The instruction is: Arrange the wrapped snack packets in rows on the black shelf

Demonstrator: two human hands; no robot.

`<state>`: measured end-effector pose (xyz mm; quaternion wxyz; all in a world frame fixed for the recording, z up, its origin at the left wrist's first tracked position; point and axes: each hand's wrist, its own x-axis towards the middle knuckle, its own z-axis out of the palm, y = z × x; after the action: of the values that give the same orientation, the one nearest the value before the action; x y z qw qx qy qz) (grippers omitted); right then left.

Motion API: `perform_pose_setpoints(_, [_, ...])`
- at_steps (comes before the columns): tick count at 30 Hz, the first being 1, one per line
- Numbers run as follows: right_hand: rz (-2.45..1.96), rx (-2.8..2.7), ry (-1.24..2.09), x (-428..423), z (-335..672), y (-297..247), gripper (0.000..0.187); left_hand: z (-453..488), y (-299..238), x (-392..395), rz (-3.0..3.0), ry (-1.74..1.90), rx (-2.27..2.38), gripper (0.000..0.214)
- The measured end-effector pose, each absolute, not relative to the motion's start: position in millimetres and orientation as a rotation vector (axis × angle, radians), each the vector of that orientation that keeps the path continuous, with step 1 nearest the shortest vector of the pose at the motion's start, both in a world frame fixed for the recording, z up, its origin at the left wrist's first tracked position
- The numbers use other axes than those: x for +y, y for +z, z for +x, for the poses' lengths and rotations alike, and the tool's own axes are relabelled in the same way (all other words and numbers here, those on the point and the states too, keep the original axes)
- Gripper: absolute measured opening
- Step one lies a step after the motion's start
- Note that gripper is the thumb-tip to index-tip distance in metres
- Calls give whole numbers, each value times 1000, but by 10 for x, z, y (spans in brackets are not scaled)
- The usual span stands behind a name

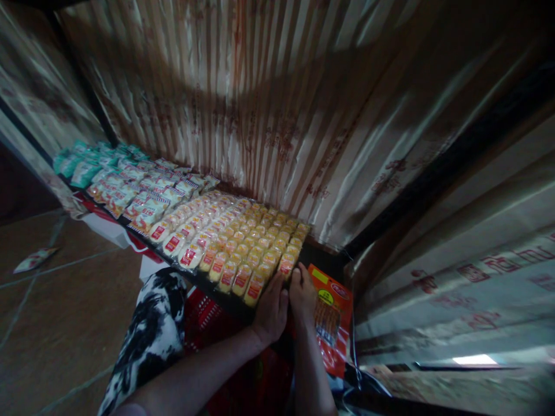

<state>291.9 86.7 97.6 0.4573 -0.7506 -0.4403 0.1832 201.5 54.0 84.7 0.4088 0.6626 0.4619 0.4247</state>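
My left hand (272,309) and my right hand (302,293) are close together at the near end of the rightmost row of yellow wrapped snack cakes. Their fingers press on either side of the front snack cake pack (287,264), which has a red label and clear film. The undersides of the fingers are hidden. To the left, further yellow snack cakes (240,254) stand in tight slanting rows, followed by paler cream packs (182,228). Just right of my right hand lies an orange food packet (332,312) with brown sticks visible through its window.
White snack bags (150,202) and green bags (87,164) fill the shelf's far left. A pleated printed curtain (260,104) hangs behind, with dark poles (394,173) at the sides. A red basket (206,312) is below the shelf. One packet (35,260) lies on the tiled floor.
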Motion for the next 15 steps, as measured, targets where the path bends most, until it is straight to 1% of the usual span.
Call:
perform_pose_setpoints(5, [-1763,-959,593,908,2844,977,64,2016,847,556,1648,1071,1145,49])
perform_pose_setpoints(15, [-1697,-974,633,962,2837,948,59,2026,872,566,1625,1037,1175,48])
